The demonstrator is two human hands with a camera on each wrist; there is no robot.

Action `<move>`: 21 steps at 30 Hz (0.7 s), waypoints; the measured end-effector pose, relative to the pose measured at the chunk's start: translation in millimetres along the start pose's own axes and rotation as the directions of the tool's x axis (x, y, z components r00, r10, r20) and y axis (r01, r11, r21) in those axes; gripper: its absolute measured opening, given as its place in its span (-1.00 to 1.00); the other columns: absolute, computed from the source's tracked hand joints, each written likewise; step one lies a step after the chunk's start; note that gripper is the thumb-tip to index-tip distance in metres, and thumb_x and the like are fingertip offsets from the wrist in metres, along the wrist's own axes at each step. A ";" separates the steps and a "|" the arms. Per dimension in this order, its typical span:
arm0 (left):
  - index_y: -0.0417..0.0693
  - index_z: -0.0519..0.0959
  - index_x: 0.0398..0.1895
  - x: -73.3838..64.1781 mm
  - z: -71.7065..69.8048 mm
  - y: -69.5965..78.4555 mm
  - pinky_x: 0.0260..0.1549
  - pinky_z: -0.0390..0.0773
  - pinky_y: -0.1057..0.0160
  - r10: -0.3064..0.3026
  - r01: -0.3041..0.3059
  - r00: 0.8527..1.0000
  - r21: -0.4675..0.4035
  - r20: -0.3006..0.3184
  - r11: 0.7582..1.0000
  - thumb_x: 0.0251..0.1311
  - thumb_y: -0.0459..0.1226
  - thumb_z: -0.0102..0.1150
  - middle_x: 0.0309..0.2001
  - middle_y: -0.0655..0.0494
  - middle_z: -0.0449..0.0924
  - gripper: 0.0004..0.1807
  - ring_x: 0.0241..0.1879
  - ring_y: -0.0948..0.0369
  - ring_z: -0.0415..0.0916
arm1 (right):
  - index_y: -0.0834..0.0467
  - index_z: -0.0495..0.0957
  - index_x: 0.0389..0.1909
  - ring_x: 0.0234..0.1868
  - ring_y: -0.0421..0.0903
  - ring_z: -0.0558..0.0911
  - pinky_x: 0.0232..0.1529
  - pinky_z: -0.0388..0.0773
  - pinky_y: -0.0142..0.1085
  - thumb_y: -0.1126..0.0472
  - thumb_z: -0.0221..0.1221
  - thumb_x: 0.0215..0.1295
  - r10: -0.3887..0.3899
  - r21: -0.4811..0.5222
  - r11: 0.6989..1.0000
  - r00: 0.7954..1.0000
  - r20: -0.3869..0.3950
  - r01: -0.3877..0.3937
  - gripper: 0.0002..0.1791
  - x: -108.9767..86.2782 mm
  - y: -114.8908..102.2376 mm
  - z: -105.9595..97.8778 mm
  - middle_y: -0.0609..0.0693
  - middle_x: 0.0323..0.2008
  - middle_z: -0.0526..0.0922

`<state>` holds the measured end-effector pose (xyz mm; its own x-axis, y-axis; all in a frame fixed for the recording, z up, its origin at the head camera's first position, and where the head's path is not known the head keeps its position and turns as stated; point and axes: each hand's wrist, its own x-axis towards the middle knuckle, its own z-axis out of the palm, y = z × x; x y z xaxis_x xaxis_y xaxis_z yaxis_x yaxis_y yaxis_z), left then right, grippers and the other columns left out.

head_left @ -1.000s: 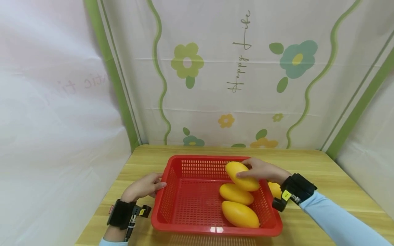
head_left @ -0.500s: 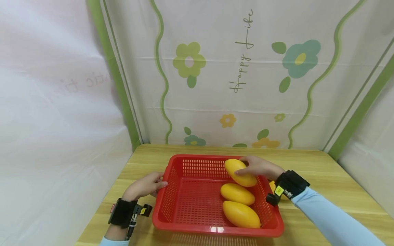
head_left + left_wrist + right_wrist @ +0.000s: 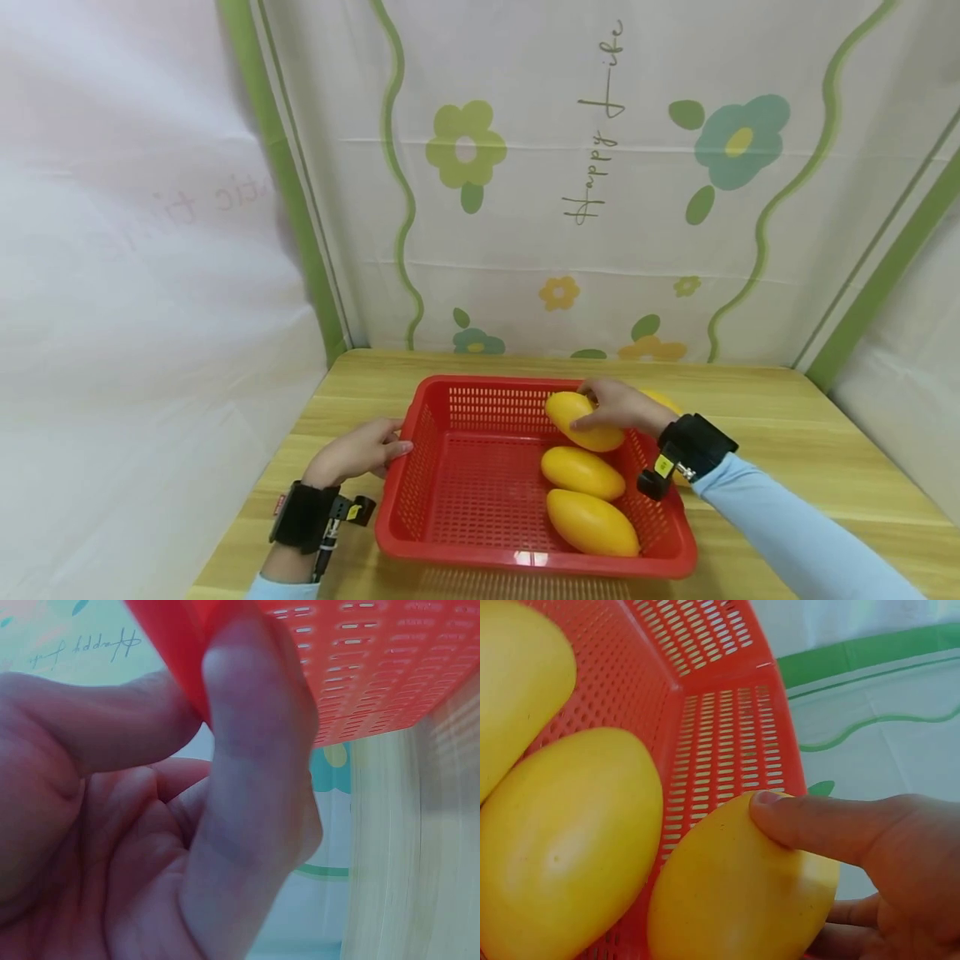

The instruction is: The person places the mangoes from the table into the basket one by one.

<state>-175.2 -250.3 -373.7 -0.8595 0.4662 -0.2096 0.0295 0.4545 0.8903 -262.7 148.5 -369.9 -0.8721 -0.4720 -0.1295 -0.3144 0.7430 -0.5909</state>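
Note:
A red perforated plastic basket (image 3: 480, 500) stands on the table, two yellow mangoes (image 3: 582, 472) lying in its right half. At its back right corner my right hand (image 3: 621, 407) holds a third mango (image 3: 581, 423), the thumb on the near side and fingers behind. The right wrist view shows that thumb pressed on the held mango (image 3: 735, 892), beside the slotted basket wall (image 3: 727, 742). My left hand (image 3: 362, 452) pinches the basket's left rim between thumb and fingers; in the left wrist view the rim (image 3: 176, 660) sits between the thumb and a bent finger (image 3: 255, 750).
More yellow fruit (image 3: 662, 402) lies on the wooden table (image 3: 780, 450) to the right of the basket, partly hidden by my right arm. A white curtain (image 3: 525, 208) with printed flowers hangs behind the table, and other white sheets close in both sides.
My right hand has lowered the held mango slightly into the back right corner of the basket, and the forearm has shifted left. The left hand keeps its hold on the rim.

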 end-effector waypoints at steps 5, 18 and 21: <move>-0.49 0.33 0.28 1.6 -0.4 -1.1 -0.29 0.78 0.08 0.003 -0.003 1.000 0.003 0.003 1.000 0.47 -0.38 -0.02 -0.23 -0.24 0.71 -0.58 -0.31 0.00 0.76 | 0.32 0.51 0.05 -0.19 0.00 0.57 -0.13 0.64 -0.15 0.08 0.49 0.06 -0.004 -0.094 0.996 0.999 -0.035 0.001 -0.38 2.6 0.0 5.5 0.18 -0.09 0.63; -0.48 0.33 0.29 0.2 -0.2 -1.8 -0.29 0.78 0.08 0.002 -0.002 1.000 0.007 -0.005 1.000 0.48 -0.37 -0.03 -0.24 -0.21 0.71 -0.58 -0.31 0.01 0.75 | 0.25 0.58 0.03 -0.07 0.09 0.61 0.01 0.63 0.01 0.15 0.52 0.00 -0.084 -0.205 0.976 0.995 -0.048 0.073 -0.43 1.6 -2.3 21.6 0.15 -0.05 0.68; -0.48 0.34 0.28 -0.3 0.1 -1.3 -0.29 0.78 0.08 0.002 -0.002 1.000 0.009 -0.006 1.000 0.48 -0.37 -0.03 -0.24 -0.20 0.71 -0.58 -0.32 0.02 0.75 | 0.24 0.58 0.04 -0.09 0.08 0.59 0.03 0.63 0.01 0.16 0.52 0.00 -0.072 -0.195 0.979 0.997 -0.037 0.064 -0.43 1.9 -1.1 25.6 0.14 -0.06 0.68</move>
<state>-175.0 -250.9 -374.8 -0.8623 0.4628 -0.2058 0.0353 0.4604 0.8870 -254.3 134.6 -389.9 -0.8602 -0.5068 -0.0572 -0.4365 0.7895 -0.4315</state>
